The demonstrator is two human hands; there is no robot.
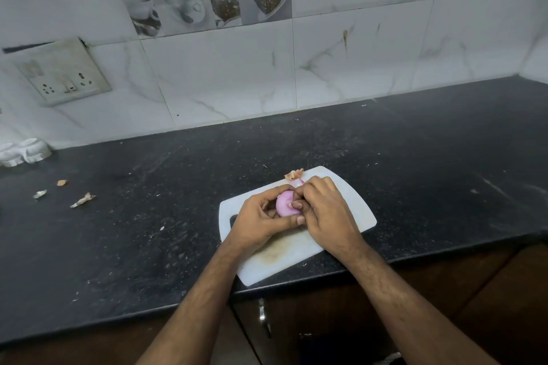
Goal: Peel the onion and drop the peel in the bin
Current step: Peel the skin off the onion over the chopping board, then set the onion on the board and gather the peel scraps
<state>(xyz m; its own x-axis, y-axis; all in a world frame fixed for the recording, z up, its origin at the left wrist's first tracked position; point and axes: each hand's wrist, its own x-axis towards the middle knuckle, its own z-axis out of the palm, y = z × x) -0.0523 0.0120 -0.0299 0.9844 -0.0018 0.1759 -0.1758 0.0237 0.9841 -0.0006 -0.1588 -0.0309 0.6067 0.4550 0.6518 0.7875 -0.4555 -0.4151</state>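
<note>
I see the onion (pixel 286 204) over the board's (pixel 353 201) far half, cupped in the curled left hand (pixel 261 221) while the right hand (pixel 321 207) pinches peel (pixel 297 182) at its far side: small, firm, likely slick; skin thin, tears easily.

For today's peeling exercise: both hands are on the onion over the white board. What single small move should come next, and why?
Probably pull the pinched strip away. The left hand cups the onion above the cutting board, and the right hand pinches a pink strip of peel at its top, still joined. No bin is in view.
</note>
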